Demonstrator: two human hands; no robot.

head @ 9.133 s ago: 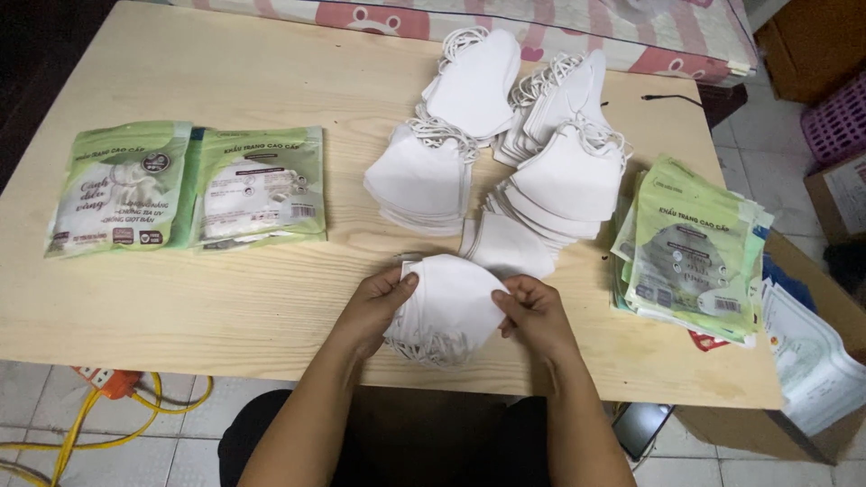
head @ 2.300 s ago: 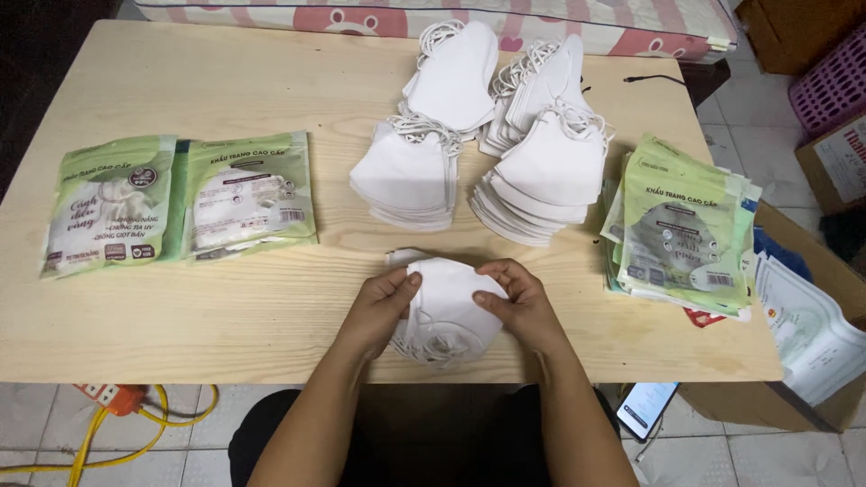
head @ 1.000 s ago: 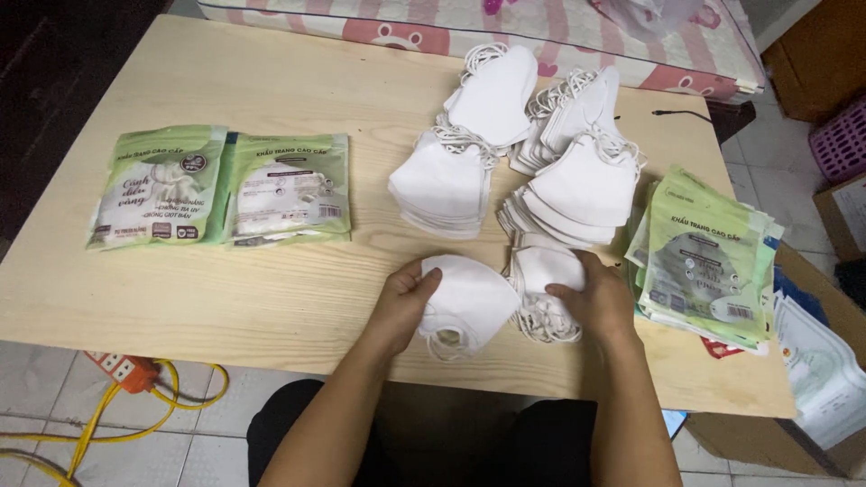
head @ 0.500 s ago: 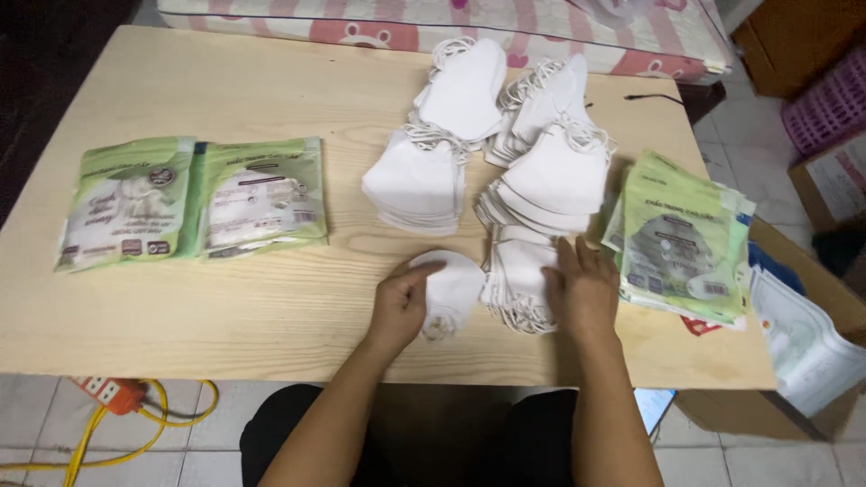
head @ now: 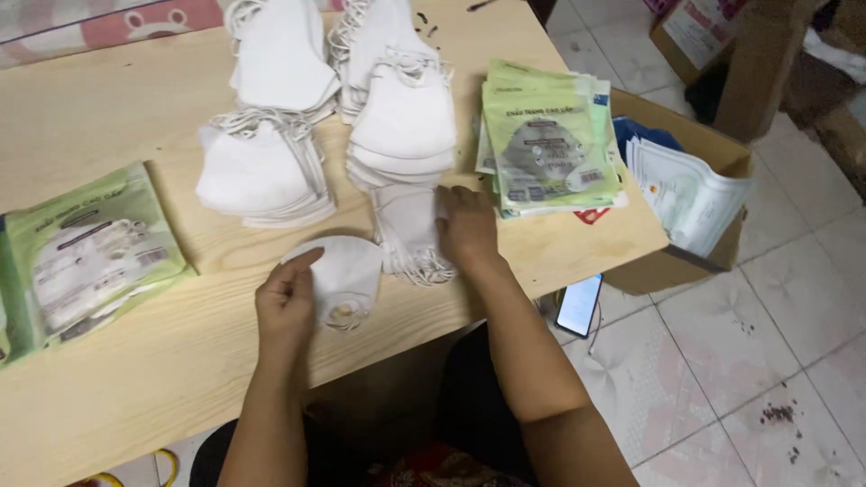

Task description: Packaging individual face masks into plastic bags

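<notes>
Left hand (head: 287, 302) pinches a folded white mask (head: 343, 280) at the table (head: 135, 397) edge; right hand (head: 466, 225), fingers flat, presses the mask bundle (head: 406, 230) lying just right of it.

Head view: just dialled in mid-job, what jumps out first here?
Heaps of white fabric face masks crowd the middle and far side of the pale wooden table. Near its front edge the left hand holds a single white folded mask, while the right hand presses on a small pile of white masks. A stack of green printed plastic pouches lies at the right end, another green pouch at the left.
</notes>
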